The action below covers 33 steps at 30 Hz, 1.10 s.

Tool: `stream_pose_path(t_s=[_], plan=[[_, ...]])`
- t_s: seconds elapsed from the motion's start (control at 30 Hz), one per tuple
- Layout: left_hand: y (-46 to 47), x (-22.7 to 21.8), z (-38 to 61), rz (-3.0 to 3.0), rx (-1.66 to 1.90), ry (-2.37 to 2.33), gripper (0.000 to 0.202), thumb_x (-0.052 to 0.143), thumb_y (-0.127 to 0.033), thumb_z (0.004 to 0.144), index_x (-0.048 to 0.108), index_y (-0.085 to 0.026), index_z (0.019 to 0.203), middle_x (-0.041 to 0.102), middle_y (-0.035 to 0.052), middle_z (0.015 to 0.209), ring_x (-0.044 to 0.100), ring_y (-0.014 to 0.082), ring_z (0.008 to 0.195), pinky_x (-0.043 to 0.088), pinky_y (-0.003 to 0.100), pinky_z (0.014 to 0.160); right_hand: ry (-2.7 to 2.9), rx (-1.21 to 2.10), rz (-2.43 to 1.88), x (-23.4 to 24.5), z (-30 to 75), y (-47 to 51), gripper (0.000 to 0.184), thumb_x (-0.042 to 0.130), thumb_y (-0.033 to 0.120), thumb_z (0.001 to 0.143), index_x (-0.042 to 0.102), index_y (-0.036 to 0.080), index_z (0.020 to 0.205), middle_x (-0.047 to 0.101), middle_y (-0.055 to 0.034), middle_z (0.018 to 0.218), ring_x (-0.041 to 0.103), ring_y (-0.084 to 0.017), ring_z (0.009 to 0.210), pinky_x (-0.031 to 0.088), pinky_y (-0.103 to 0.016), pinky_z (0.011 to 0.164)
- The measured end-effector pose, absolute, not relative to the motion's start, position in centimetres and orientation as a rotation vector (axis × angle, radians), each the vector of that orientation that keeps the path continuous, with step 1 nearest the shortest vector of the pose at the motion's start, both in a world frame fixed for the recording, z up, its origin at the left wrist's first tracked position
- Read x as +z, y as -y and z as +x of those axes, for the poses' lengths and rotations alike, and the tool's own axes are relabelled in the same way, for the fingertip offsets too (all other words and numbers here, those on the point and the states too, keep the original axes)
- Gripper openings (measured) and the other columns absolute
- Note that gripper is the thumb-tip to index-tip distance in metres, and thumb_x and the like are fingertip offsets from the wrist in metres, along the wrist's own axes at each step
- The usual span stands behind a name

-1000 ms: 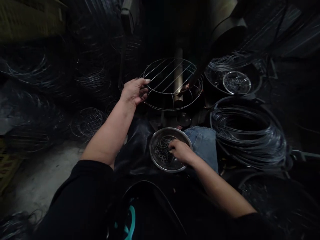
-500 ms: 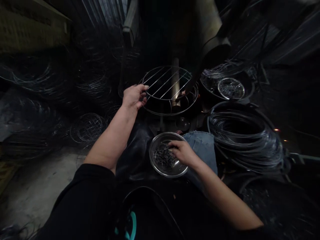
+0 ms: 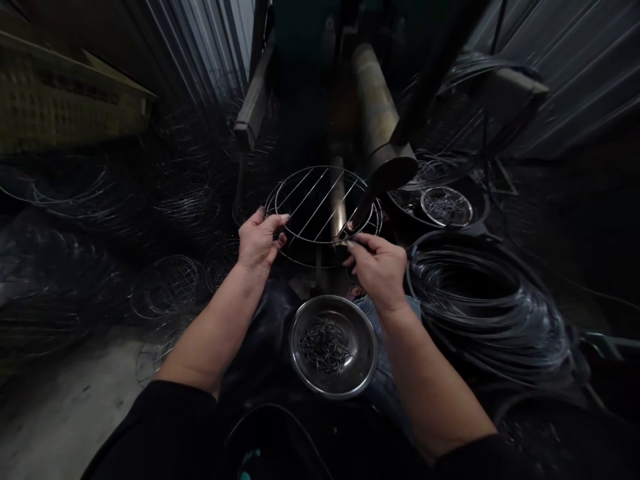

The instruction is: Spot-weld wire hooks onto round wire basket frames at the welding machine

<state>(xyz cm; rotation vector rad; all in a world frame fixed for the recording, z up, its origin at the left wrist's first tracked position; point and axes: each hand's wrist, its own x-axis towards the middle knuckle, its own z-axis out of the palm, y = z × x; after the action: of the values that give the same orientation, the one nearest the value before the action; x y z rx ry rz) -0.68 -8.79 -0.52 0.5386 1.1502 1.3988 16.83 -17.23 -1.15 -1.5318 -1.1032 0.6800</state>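
The round silvery wire rack (image 3: 323, 208) sits level in front of the person, between the brass-coloured lower rod (image 3: 339, 217) and the thicker upper cylinder (image 3: 376, 107), its left rim pinched by the left hand (image 3: 259, 241). The right hand (image 3: 383, 265) closes thumb to fingers at the near right rim, though what it pinches cannot be told. The rack looks light, stiff and smooth, likely best held by its outer ring, since the thin crossbars could bend.

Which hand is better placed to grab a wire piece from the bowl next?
Probably the right hand: though at the wire rack too, it's closer to the metal bowl, while the left hand holds the rack's left side.
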Motion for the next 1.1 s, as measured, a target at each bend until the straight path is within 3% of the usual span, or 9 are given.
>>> stream_pose_path(t_s=[0.13,0.43,0.8,1.1], plan=[[8.6,-0.5,-0.8,0.548,1.382,-1.125,0.046,0.078,-0.011,0.044,0.056,-0.017,0.084,0.056,-0.0032,0.064,0.054,0.0108,0.058,0.039,0.019,0.047,0.922,0.738,-1.426,-2.1,16.1,17.6,0.026,0.065,0.033,0.074,0.071,0.012,0.089,0.063,-0.0001,0.054,0.053,-0.012,0.04,0.043,-0.022,0.039],[8.5,0.0,-0.4,0.531,1.369,-1.1,0.053,0.076,-0.008,0.045,0.059,-0.017,0.094,0.056,-0.0034,0.068,0.054,0.01,0.06,0.04,0.019,0.048,0.73,0.925,-1.349,-2.3,16.2,18.1,0.025,0.073,0.029,0.066,0.068,0.013,0.085,0.063,0.0002,0.055,0.048,-0.009,0.038,0.038,-0.02,0.035],[7.9,-0.1,-0.3,0.55,1.37,-1.082,0.049,0.078,-0.008,0.046,0.061,-0.017,0.09,0.057,-0.003,0.066,0.054,0.0095,0.058,0.039,0.019,0.046,0.74,0.793,-1.322,-2.9,15.7,17.7,0.026,0.071,0.035,0.07,0.069,0.013,0.084,0.064,-0.0009,0.06,0.06,-0.014,0.047,0.045,-0.02,0.037],[7.3,0.3,0.1,0.483,1.343,-1.123,0.073,0.071,-0.003,0.056,0.049,-0.015,0.124,0.061,-0.0008,0.07,0.058,0.0115,0.059,0.038,0.018,0.045,0.763,0.727,-1.345,-3.1,15.8,17.3,0.025,0.07,0.036,0.071,0.069,0.013,0.083,0.064,-0.0007,0.057,0.06,-0.014,0.045,0.047,-0.021,0.037]])
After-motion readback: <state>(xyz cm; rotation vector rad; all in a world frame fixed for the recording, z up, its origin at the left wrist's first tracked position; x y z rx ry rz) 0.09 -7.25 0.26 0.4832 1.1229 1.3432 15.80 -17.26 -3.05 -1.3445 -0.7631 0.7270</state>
